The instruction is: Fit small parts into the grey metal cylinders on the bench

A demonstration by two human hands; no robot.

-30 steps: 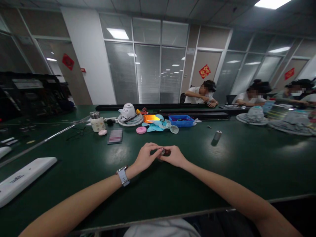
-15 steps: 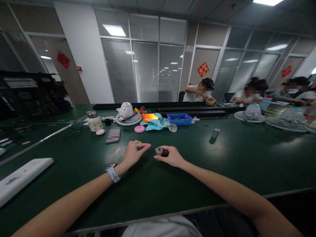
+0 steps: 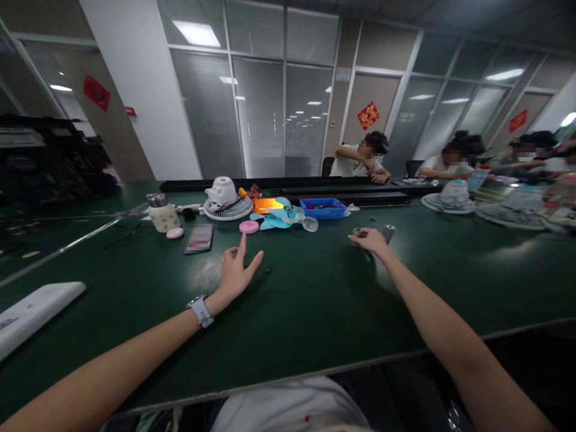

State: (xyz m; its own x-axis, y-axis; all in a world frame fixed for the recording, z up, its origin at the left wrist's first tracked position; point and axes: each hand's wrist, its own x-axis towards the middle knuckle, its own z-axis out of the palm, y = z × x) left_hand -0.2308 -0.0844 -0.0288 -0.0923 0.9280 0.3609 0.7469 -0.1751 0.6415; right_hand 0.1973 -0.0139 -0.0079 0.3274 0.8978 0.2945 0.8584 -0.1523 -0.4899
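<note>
With fingers spread, the left hand (image 3: 234, 273) was near a tiny dark piece (image 3: 267, 270) on the table (image 3: 288, 336). The right hand (image 3: 371, 240) gripped a metal cylinder (image 3: 357, 233) farther right, left of a second cylinder (image 3: 389, 229).

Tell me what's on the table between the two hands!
The head view shows a tiny dark bit on the green table, nearer the left hand than the right hand.

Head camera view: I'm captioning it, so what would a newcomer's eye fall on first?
Probably the right hand gripping a small metal cylinder over the green table, the left hand open to its left. Next, the bright orange item beyond them, left of the blue tray. A red diamond sign hangs on a far door.
</note>
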